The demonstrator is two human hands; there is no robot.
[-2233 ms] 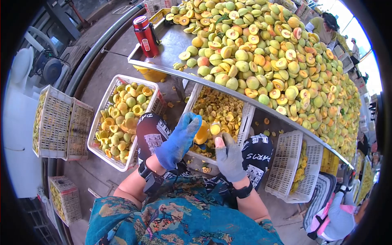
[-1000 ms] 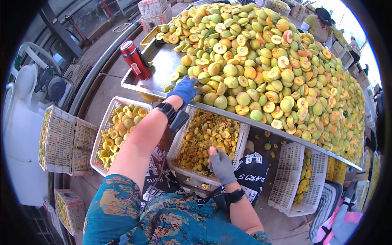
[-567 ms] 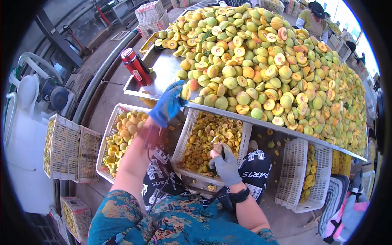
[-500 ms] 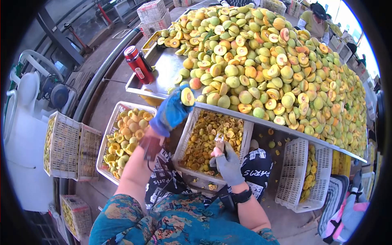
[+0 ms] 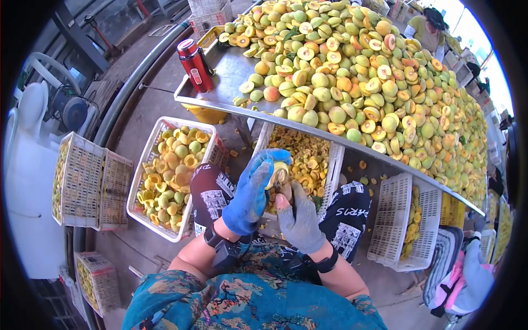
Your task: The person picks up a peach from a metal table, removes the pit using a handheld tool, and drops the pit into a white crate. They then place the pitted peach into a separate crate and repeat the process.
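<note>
Left hand (image 5: 253, 190) is back from the worktop (image 5: 231, 74), closed around a peach half (image 5: 276, 175); right hand (image 5: 298, 219), gripping a small tool, now works its pit.

"PARIS" on the black trousers (image 5: 352, 212)

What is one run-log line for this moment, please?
left hand: holds yellow peach half | right hand: tool at fruit, above white plastic crate

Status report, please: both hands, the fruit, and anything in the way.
Left hand shut on peach half. Right hand against the peach half, gripping a small tool, hard to make out. Both over the middle crate. Nothing between the hands.
</note>
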